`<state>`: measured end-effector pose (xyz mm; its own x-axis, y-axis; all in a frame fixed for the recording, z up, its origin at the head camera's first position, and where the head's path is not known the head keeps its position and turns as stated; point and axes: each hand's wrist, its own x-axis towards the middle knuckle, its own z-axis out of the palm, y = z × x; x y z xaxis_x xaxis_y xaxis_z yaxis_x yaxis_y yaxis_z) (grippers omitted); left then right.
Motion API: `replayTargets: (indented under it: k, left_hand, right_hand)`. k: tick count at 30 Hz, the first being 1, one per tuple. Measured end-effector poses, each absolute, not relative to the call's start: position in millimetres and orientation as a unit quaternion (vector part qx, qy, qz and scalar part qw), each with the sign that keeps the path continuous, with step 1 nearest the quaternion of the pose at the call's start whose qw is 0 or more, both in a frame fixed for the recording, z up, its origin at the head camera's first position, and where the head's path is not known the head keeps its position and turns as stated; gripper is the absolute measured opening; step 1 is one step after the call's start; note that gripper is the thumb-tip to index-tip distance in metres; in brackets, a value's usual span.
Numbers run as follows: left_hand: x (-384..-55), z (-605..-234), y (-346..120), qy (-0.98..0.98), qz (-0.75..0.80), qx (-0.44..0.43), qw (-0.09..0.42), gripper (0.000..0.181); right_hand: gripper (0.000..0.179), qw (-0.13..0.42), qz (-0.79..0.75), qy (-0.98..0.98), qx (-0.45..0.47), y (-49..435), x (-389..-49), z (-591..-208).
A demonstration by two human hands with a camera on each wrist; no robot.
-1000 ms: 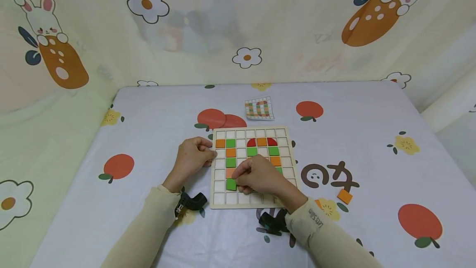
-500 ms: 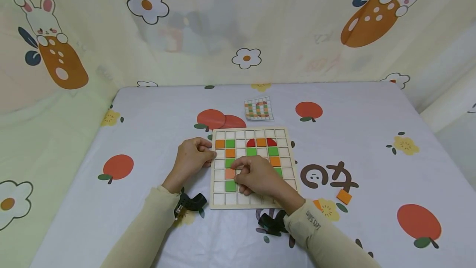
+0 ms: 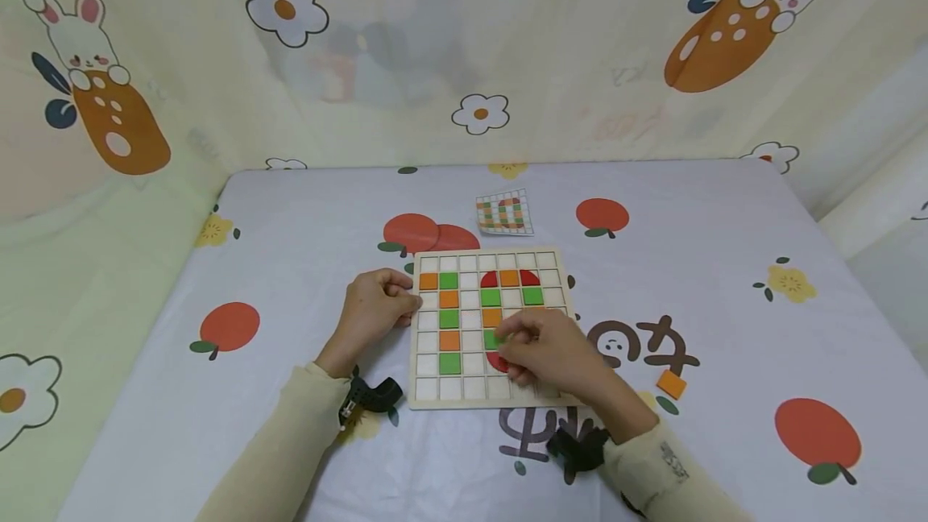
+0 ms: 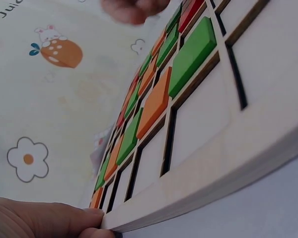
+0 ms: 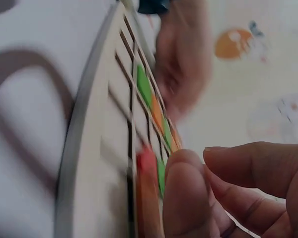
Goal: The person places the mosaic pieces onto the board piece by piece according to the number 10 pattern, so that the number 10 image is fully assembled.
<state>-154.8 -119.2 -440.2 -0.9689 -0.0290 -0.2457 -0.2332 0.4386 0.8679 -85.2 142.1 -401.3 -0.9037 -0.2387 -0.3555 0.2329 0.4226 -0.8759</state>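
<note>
A wooden grid board [image 3: 428, 388] lies flat, set with green, orange and red tiles. At its left edge my left hand [image 3: 373, 303] pinches the rim; the left wrist view shows the thumb [image 4: 92, 216] at the frame. Over the board's right half hovers my right hand [image 3: 547, 349], fingers loosely bent. In the right wrist view its thumb and index finger stand apart with nothing between them. A green tile [image 3: 449, 363] sits in the lower left column, below an orange tile [image 3: 449, 341]. The right hand hides some right-hand tiles and cells.
Beyond the board lies a small printed pattern card [image 3: 503, 213]. A loose orange tile [image 3: 671, 383] rests on the patterned tablecloth [image 3: 290, 409], right of the board. A printed curtain [image 3: 377, 103] rises behind the table.
The green tile, slightly tilted under my right fingers at first, now sits square in its cell. My right hand has moved away rightward, uncovering orange, green and red tiles. My left hand stays put.
</note>
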Motion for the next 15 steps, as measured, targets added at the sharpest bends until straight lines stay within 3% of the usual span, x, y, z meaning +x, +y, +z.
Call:
replayTargets:
  k: [9,15]
  left_hand:
    - [-153.5,-438.5,-119.5,0.844,0.525,-0.066,0.093,0.024]
    - [-153.4,-439.0,-116.8,0.841,0.526,-0.075,0.098,0.023]
  right_hand:
    - [0.027,0.153,-0.465,0.869,0.070,236.4,-43.8,-399.8]
    - [0.030,0.156,-0.390,0.902,0.099,255.2,-23.8,-403.8]
